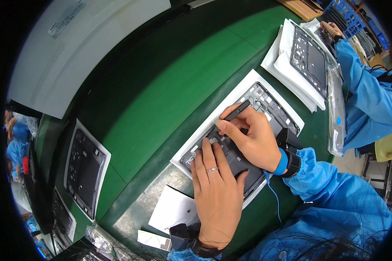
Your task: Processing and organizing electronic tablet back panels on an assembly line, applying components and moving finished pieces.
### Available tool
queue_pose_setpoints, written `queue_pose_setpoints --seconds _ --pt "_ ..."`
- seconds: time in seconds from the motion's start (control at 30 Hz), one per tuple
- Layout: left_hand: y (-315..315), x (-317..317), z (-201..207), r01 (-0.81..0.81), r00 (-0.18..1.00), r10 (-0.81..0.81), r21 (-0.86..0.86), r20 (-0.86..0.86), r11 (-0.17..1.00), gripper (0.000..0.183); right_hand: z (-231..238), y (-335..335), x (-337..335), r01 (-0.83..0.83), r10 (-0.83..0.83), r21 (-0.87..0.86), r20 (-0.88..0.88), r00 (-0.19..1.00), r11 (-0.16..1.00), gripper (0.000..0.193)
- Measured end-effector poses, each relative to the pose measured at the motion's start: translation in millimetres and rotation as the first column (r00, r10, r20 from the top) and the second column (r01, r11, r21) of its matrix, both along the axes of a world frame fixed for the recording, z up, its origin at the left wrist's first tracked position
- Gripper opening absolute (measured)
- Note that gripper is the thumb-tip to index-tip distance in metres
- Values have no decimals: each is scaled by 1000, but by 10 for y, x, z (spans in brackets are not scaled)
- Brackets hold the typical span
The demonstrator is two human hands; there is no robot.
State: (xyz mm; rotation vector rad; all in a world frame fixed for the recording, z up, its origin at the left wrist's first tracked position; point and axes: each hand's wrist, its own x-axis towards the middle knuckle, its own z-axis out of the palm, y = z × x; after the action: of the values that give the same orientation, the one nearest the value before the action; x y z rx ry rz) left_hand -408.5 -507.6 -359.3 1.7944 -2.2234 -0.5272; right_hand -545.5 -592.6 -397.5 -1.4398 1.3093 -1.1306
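Note:
A dark laptop housing, its inner side dotted with small parts, lies on a white foam sheet. My left hand rests flat on the housing's left part with its fingers stretched out, a ring on one of them. Above the middle of the housing, my right hand pinches a slim black stick-like tool, tilted up to the right. My right fingers hide the tool's lower end, so I cannot tell whether it touches the housing.
Another housing lies on a sheet at the left. More housings are stacked with white sheets at the upper right, beside a co-worker in blue sleeves. White cards lie near my left wrist. A blue cord runs from my right wristband.

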Motion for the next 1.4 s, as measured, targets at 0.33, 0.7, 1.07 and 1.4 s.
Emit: queue_pose_setpoints --seconds 0.33,0.7,1.07,1.4 --pt "-60 -88 -87 -43 989 52 -68 138 997 82 34 -88 -119 -1 -42 147 288 957 989 23" --pt "267 1494 425 -268 963 268 26 -19 963 85 269 316 213 -265 222 126 282 933 956 25" --pt "489 1972 21 -463 855 361 231 373 856 146 55 953 1444 -813 803 75 128 582 577 16" --pt "626 2039 -209 -468 853 400 148 336 871 128 183 775 1722 -935 926 97 -211 315 340 18"
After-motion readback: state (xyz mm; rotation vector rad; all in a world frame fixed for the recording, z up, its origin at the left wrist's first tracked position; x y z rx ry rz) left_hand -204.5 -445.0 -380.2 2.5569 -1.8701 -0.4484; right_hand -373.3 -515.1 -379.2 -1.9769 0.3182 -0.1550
